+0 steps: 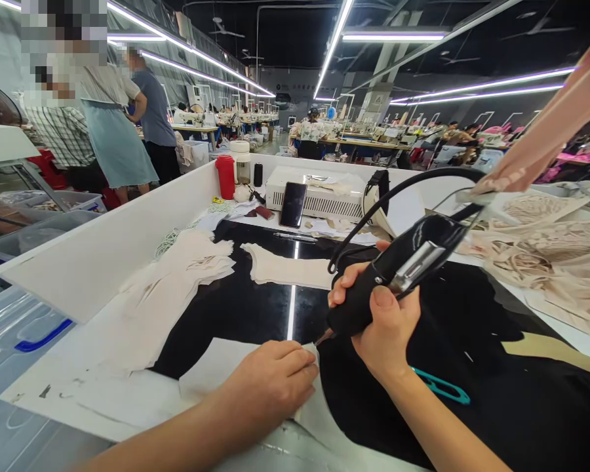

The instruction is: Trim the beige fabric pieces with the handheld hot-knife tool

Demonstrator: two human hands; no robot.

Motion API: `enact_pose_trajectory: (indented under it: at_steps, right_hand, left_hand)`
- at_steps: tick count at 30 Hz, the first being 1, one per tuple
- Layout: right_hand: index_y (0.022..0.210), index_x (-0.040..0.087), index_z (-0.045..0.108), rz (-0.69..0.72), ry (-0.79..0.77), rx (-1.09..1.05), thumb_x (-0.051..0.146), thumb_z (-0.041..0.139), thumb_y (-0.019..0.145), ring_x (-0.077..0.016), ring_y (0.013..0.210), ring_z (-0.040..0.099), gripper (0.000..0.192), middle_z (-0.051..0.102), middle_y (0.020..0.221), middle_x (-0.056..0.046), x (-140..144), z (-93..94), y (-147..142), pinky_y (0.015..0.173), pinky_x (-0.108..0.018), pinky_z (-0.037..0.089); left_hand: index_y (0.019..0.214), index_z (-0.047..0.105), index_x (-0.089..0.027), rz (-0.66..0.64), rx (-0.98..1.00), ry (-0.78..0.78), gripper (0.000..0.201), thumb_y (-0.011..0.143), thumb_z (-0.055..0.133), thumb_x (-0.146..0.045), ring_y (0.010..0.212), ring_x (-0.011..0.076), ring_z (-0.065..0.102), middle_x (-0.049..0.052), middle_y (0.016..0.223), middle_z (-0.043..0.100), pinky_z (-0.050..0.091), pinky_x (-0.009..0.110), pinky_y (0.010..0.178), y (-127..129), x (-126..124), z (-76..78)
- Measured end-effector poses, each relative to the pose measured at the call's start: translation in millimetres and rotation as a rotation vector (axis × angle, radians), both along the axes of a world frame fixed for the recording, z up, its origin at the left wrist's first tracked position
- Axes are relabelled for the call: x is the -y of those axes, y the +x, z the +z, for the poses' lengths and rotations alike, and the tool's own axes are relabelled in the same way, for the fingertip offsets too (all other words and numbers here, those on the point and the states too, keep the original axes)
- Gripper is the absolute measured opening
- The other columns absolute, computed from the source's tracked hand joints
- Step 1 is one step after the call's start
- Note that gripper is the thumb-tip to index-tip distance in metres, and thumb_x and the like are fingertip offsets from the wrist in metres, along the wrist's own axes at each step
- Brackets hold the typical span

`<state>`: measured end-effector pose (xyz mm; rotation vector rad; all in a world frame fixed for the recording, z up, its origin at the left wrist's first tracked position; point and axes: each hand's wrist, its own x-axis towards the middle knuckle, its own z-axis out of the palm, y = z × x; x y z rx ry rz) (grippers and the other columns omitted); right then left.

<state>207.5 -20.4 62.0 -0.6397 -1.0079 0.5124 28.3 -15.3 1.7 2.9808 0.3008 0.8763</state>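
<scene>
Two hands work on a black tabletop point(246, 308): the right hand point(381, 321) is closed around a black corded tool point(398, 272), its tip touching a pale fabric piece point(216, 367) that the left hand point(270, 383) presses flat with fingers curled. Beyond the tool lie more fabric pieces point(187, 262), a phone point(293, 204) leaning on a white machine point(319, 193), and a red bottle point(225, 176); teal scissors point(442, 388) lie just right of the right wrist. White walls point(103, 246) edge the table in a long sewing workshop lit by strip lights.

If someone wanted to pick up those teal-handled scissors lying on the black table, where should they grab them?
Probably by the teal loop handle, coming from the right side. That loop lies flat and exposed on the glossy black table, while the other end is hidden under the right hand and wrist, which hold the black corded tool. The blades cannot be seen.
</scene>
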Motion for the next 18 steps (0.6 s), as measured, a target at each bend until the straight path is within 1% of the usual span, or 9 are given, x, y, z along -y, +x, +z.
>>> enact_pose_trajectory:
  at_steps: [4, 8, 13, 15, 18]
  right_hand:
    - [0.127, 0.028, 0.057, 0.003, -0.015, 0.009, 0.045, 0.079, 0.088, -0.0136, 0.058, 0.062, 0.048, 0.066, 0.081, 0.004, 0.1, -3.4, 0.1, 0.051, -0.028, 0.055]
    - [0.129, 0.029, 0.056, -0.002, -0.005, 0.029, 0.044, 0.079, 0.088, -0.0138, 0.059, 0.062, 0.05, 0.066, 0.082, 0.004, -0.7, -6.0, 0.0, 0.052, -0.028, 0.055]
    - [0.131, 0.029, 0.054, -0.005, 0.001, 0.058, 0.044, 0.077, 0.09, -0.014, 0.06, 0.061, 0.049, 0.066, 0.083, 0.004, 0.1, -7.6, 0.0, 0.052, -0.028, 0.054]
    - [0.131, 0.029, 0.054, -0.01, 0.001, 0.065, 0.044, 0.076, 0.091, -0.0137, 0.06, 0.061, 0.048, 0.065, 0.084, 0.004, 0.2, -7.7, 0.0, 0.053, -0.029, 0.054]
    - [0.13, 0.029, 0.055, -0.006, -0.002, 0.066, 0.044, 0.076, 0.091, -0.0136, 0.06, 0.061, 0.047, 0.065, 0.084, 0.004, 0.1, -7.5, -0.2, 0.054, -0.029, 0.054]
  left_hand:
    - [0.111, 0.063, -0.013, 0.009, -0.022, 0.004, 0.015, 0.106, 0.049, -0.013, 0.101, 0.0187, 0.068, 0.007, 0.107, 0.071, 0.06, 0.032, 0.087, -1.0, 0.1, 3.2]
    - [0.111, 0.063, -0.013, -0.002, -0.029, -0.019, 0.013, 0.106, 0.051, -0.014, 0.101, 0.0198, 0.068, 0.006, 0.107, 0.071, 0.06, 0.033, 0.087, -3.3, 0.8, 6.1]
    - [0.116, 0.064, -0.012, 0.007, -0.067, -0.026, 0.018, 0.105, 0.05, -0.012, 0.1, 0.0212, 0.068, 0.005, 0.107, 0.071, 0.061, 0.035, 0.084, -8.3, 4.4, 8.3]
    - [0.118, 0.064, -0.011, 0.011, -0.073, -0.028, 0.019, 0.105, 0.05, -0.013, 0.102, 0.0213, 0.068, 0.006, 0.11, 0.071, 0.061, 0.035, 0.084, -9.9, 5.6, 8.7]
    - [0.12, 0.064, -0.012, 0.021, -0.064, -0.036, 0.022, 0.107, 0.048, -0.014, 0.106, 0.021, 0.067, 0.007, 0.122, 0.07, 0.061, 0.035, 0.085, -11.5, 6.2, 8.6]
